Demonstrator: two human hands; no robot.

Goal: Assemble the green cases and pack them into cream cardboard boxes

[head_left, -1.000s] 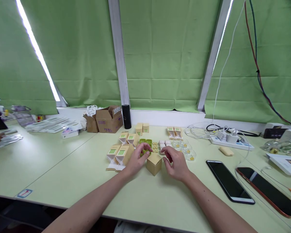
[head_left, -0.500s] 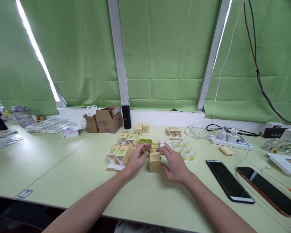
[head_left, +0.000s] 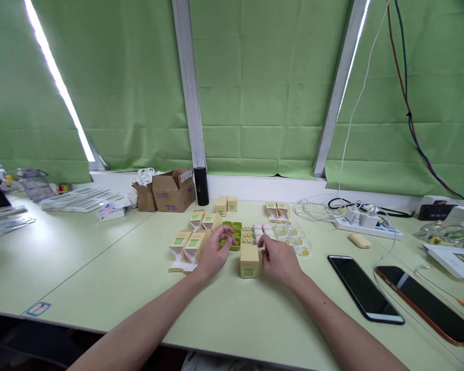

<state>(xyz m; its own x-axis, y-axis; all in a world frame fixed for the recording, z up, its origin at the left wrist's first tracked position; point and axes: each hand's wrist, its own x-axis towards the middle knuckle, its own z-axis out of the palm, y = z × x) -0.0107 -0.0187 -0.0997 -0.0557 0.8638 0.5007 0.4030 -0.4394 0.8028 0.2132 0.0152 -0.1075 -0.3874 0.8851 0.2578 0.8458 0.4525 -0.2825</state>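
Note:
A small kraft cardboard box (head_left: 249, 257) stands upright on the table in front of me, its green label facing me. My left hand (head_left: 215, 252) is open to its left, fingers loosely curved and apart from the box, close to the green moulded tray (head_left: 236, 241). My right hand (head_left: 279, 258) is at the box's right side, fingers bent and not wrapped around it; whether a fingertip touches the cardboard I cannot tell. Beyond the hands lie small yellow pieces (head_left: 246, 235), pale pink pieces (head_left: 258, 232) and clear plastic shells (head_left: 294, 237) with yellow bits inside.
Opened kraft boxes (head_left: 193, 245) lie to the left, with closed small boxes (head_left: 232, 204) behind. A brown carton (head_left: 174, 190) and a black cylinder (head_left: 201, 186) stand at the back. On the right are two phones (head_left: 365, 288) and a power strip (head_left: 367, 226).
The box has turned, so its green label now faces me. My left hand has drawn back leftward from it, and my right hand's fingers have bent and moved off its top.

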